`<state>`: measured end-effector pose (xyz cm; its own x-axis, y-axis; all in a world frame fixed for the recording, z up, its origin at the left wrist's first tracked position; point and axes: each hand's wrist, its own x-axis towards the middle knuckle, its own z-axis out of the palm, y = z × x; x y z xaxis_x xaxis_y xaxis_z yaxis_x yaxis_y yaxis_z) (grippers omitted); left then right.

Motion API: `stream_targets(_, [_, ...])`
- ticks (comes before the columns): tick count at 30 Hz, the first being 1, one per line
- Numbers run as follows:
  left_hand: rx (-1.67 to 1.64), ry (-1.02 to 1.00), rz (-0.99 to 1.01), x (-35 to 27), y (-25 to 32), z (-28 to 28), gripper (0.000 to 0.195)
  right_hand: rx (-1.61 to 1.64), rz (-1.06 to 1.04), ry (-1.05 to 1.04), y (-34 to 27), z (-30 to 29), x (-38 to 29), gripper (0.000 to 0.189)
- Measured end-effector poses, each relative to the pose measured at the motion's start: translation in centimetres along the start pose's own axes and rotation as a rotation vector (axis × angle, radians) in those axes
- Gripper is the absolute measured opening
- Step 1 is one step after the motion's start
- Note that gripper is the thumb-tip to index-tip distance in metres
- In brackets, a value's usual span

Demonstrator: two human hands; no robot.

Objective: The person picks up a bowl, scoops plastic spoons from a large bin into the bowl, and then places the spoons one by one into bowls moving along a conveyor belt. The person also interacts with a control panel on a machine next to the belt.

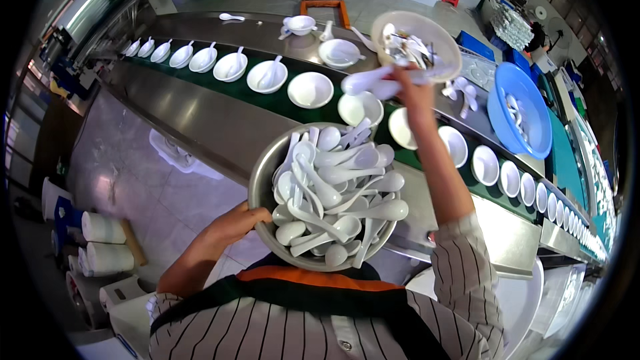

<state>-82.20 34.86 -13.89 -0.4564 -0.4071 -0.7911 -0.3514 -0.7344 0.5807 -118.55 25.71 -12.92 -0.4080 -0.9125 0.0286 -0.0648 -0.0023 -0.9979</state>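
Observation:
My left hand (239, 225) grips the rim of a round steel basin (260, 172) heaped with white soup spoons (345, 175), close before my body. My right hand (411, 87) reaches over the conveyor and holds white spoons (367, 80), slightly blurred; their exact number is unclear. Beneath them a row of white bowls (311, 90) runs along the green conveyor belt (277, 104). To the left, several bowls each carry one spoon (271, 75). The bowl (360, 108) just below my right hand and those further right show no spoon.
Behind the belt, a cream basin (450, 55) holds spoons and scraps, and a blue basin (542, 115) holds a few spoons. Loose spoons (462, 92) and a bowl (341, 53) sit on the steel ledge. A wrapping machine (95, 10) with a film roll stands far left.

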Motion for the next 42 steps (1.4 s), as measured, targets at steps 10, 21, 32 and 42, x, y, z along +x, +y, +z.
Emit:
stream_targets(10, [0.341, -0.208, 0.564, 1.4, 2.8, -8.0, 0.077, -0.128, 0.193, 0.032, 9.2, 10.4, 5.8, 0.019])
stream_targets(21, [0.790, -0.042, 0.758, 7.0, 8.9, -3.8, 0.053, -0.557, 0.374, 0.063, 6.2, 6.6, 0.4, 0.059])
stream_targets(32, [0.724, 0.025, 0.970, 5.9, 8.5, -3.2, 0.033, -1.034, -0.026, 0.232, 5.6, 3.2, 4.2, 0.053])
stream_targets(42, [0.847, 0.138, 1.347, 4.4, 7.4, -1.4, 0.019, -0.670, -0.358, 0.180, 0.8, 3.8, 4.9, 0.013])
